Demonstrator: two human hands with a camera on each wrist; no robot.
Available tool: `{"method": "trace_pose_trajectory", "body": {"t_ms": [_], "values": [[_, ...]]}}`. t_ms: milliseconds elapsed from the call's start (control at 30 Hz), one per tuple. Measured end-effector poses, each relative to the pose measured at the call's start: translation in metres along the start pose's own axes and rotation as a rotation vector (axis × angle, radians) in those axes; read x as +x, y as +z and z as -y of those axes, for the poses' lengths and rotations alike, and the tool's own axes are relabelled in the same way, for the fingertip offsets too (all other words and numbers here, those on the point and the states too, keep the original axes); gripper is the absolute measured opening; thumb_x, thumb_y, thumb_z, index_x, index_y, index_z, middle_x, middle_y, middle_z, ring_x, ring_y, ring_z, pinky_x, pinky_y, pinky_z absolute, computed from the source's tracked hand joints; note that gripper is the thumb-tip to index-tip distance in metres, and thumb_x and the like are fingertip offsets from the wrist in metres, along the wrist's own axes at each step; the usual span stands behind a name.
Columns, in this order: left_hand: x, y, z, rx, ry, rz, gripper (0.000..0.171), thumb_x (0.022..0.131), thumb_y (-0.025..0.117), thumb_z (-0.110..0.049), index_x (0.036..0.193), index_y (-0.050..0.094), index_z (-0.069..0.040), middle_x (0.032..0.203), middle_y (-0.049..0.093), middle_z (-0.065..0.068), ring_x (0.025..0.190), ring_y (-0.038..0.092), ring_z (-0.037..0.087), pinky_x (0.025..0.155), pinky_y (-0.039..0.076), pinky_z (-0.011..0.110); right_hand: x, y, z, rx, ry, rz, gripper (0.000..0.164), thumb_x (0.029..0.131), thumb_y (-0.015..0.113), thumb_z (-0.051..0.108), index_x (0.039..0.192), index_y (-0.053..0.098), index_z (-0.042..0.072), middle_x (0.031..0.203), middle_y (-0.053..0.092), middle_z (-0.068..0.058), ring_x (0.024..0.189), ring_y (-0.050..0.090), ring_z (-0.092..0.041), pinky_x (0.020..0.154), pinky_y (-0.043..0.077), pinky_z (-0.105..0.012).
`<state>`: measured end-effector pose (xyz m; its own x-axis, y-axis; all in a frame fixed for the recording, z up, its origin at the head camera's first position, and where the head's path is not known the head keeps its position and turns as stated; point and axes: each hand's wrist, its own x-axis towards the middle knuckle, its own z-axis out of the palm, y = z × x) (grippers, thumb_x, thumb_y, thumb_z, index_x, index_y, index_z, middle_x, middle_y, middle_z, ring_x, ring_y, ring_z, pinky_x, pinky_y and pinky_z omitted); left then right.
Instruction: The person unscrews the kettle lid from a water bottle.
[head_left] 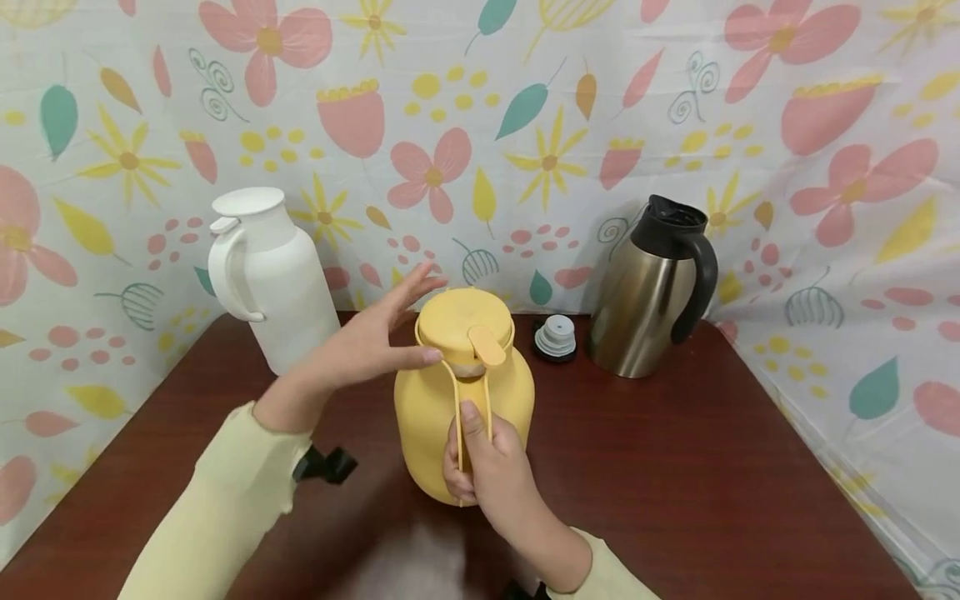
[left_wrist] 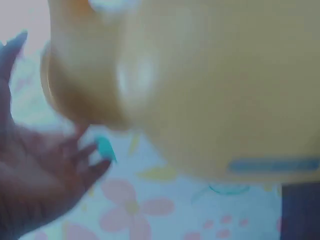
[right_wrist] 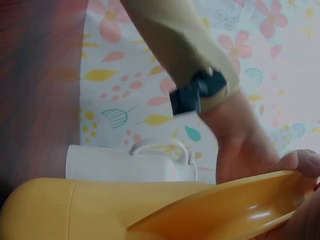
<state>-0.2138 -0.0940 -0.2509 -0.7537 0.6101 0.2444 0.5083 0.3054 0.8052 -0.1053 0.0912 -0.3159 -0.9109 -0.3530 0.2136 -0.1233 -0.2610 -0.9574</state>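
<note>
A yellow thermos jug (head_left: 420, 408) with a round lid (head_left: 453, 321) and a thumb lever (head_left: 487, 346) is at the middle of the table, its handle (head_left: 459, 392) toward me. My right hand (head_left: 498, 471) grips that handle, fingers wrapped round it and thumb along its top. Beside the lid, on its left, my left hand (head_left: 367, 342) is spread with its thumb near the collar and its fingers extended past the far side. In the left wrist view the left hand (left_wrist: 45, 170) has its fingers apart next to the jug's neck (left_wrist: 85, 75).
A white jug (head_left: 281, 275) stands at the back left. At the back right is a steel jug (head_left: 633, 308) with a black top and handle. A grey-and-black stopper (head_left: 557, 337) lies beside it. A flowered cloth (head_left: 480, 125) hangs behind the dark red table (head_left: 660, 500).
</note>
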Motion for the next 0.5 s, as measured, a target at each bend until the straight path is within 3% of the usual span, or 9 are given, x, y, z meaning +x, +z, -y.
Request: {"method": "trace_pose_trajectory", "body": {"t_ms": [133, 233, 333, 433, 500], "values": [[0.027, -0.012, 0.011, -0.153, 0.081, 0.21, 0.131, 0.076, 0.082, -0.065, 0.166, 0.004, -0.01, 0.173, 0.014, 0.016, 0.156, 0.026, 0.04, 0.122, 0.035, 0.037, 0.0, -0.001, 0.001, 0.004, 0.007, -0.014, 0.068, 0.112, 0.033, 0.041, 0.074, 0.029, -0.015, 0.047, 0.037, 0.009, 0.038, 0.033, -0.001, 0.041, 0.028, -0.02], [0.042, -0.011, 0.014, -0.188, 0.087, 0.29, 0.138, 0.069, 0.085, -0.068, 0.165, 0.008, -0.007, 0.172, 0.014, 0.017, 0.156, 0.026, 0.037, 0.113, 0.038, 0.017, 0.0, -0.002, 0.0, 0.011, 0.003, -0.018, 0.067, 0.113, 0.032, 0.04, 0.074, 0.029, -0.015, 0.047, 0.037, 0.009, 0.038, 0.033, -0.001, 0.04, 0.027, -0.02], [0.046, -0.008, 0.014, -0.177, 0.068, 0.28, 0.139, 0.063, 0.086, -0.072, 0.164, 0.017, -0.005, 0.169, 0.025, 0.017, 0.149, 0.039, 0.034, 0.106, 0.042, 0.013, 0.001, 0.0, -0.001, 0.017, -0.003, -0.021, 0.067, 0.113, 0.032, 0.04, 0.074, 0.029, -0.015, 0.048, 0.038, 0.01, 0.039, 0.033, -0.001, 0.04, 0.028, -0.02], [0.042, -0.003, 0.012, -0.198, 0.03, 0.226, 0.134, 0.062, 0.087, -0.071, 0.162, 0.024, -0.008, 0.162, 0.037, 0.017, 0.135, 0.053, 0.03, 0.103, 0.047, 0.02, 0.001, 0.002, -0.001, 0.025, 0.002, -0.029, 0.067, 0.113, 0.033, 0.04, 0.074, 0.03, -0.015, 0.048, 0.038, 0.01, 0.039, 0.033, -0.001, 0.041, 0.028, -0.019], [0.037, 0.002, 0.009, -0.191, -0.002, 0.159, 0.121, 0.07, 0.089, -0.06, 0.161, 0.028, -0.01, 0.158, 0.042, 0.016, 0.13, 0.055, 0.028, 0.105, 0.048, 0.026, 0.002, 0.004, -0.001, 0.03, 0.006, -0.041, 0.067, 0.113, 0.033, 0.04, 0.074, 0.03, -0.015, 0.047, 0.038, 0.011, 0.038, 0.033, -0.001, 0.041, 0.028, -0.019]]}}
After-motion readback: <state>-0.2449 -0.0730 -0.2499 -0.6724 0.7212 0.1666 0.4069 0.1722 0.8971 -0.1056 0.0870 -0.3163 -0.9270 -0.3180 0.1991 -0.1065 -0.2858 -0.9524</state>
